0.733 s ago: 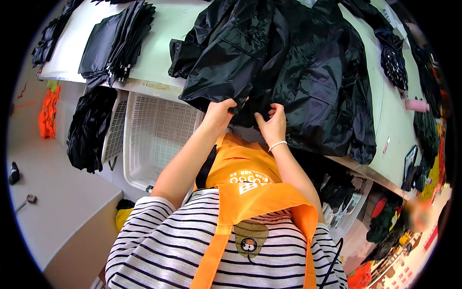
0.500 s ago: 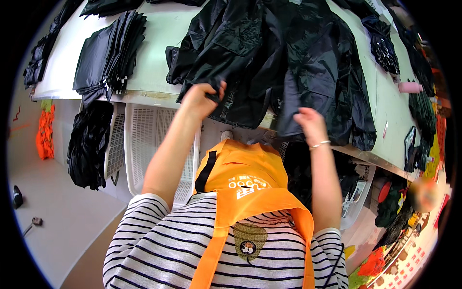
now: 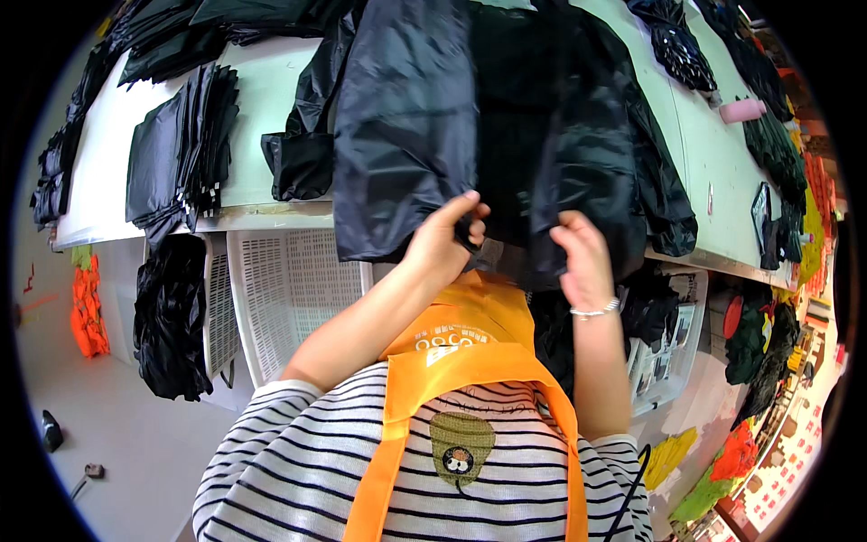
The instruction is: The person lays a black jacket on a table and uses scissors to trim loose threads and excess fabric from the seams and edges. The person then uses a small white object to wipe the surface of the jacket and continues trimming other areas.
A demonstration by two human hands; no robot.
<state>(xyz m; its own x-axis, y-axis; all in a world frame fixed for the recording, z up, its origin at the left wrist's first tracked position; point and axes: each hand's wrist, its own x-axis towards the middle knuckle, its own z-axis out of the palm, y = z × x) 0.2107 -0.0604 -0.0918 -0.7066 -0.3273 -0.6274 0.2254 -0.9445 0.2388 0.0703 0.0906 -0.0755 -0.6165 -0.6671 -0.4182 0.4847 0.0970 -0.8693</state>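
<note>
A black jacket [image 3: 406, 126] lies spread on the pale table, its two front panels hanging over the near edge and its sleeves out to the sides. My left hand [image 3: 444, 242] is closed on the lower inner edge of the left panel. Opposite it, my right hand [image 3: 585, 257] pinches the edge of the right panel, which is slightly blurred. Between the hands the darker inside of the jacket shows. The fingertips of both hands are partly hidden by the fabric.
A stack of folded black garments [image 3: 172, 149] sits left on the table [image 3: 271, 95]. Below stand white plastic baskets [image 3: 293, 298], with black fabric [image 3: 172, 316] hanging beside them. A pink cylinder [image 3: 742, 110] lies to the right. Another basket [image 3: 673, 361] with dark items is under the right side.
The left panel now lies smooth and flat where it was crumpled. My left hand has moved right and nearer to me; my right hand has come slightly nearer.
</note>
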